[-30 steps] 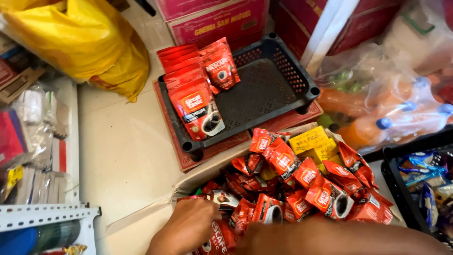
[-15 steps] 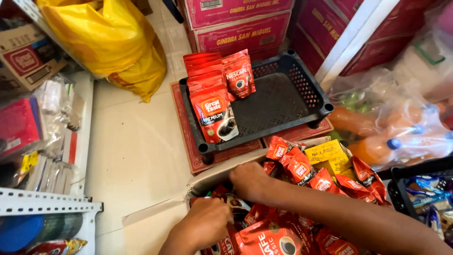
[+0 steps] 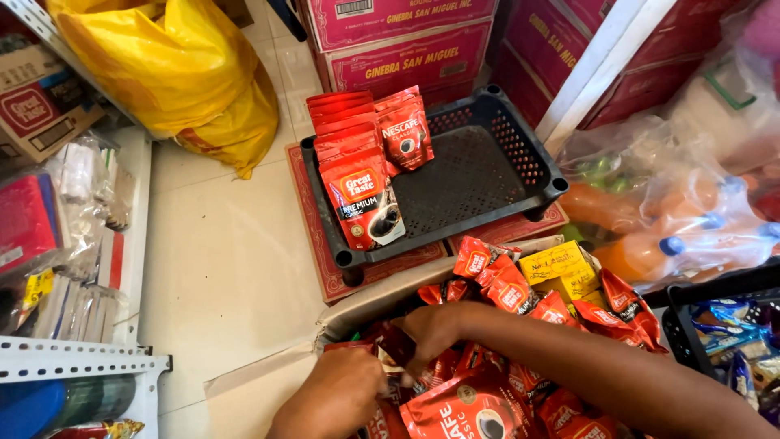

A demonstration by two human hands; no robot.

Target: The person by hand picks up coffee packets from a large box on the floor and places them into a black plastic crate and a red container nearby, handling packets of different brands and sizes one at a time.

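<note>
Hands: left hand (image 3: 337,389) and right hand (image 3: 435,329) both grasp one dark red sachet (image 3: 396,345)
Box: cardboard box (image 3: 382,297) full of red coffee pouches (image 3: 504,284)
Crate: black crate (image 3: 487,175) on the floor, well apart

Red coffee pouches (image 3: 487,325), black crate (image 3: 479,175), yellow sack (image 3: 179,73)

Your left hand (image 3: 337,398) and right hand (image 3: 431,329) dig among the red pouches (image 3: 520,325), so your fingertips are hidden and you cannot tell what they hold. The cardboard box (image 3: 366,305) runs off the bottom edge. The bottles (image 3: 650,236) look blurry behind their plastic wrap.
</note>
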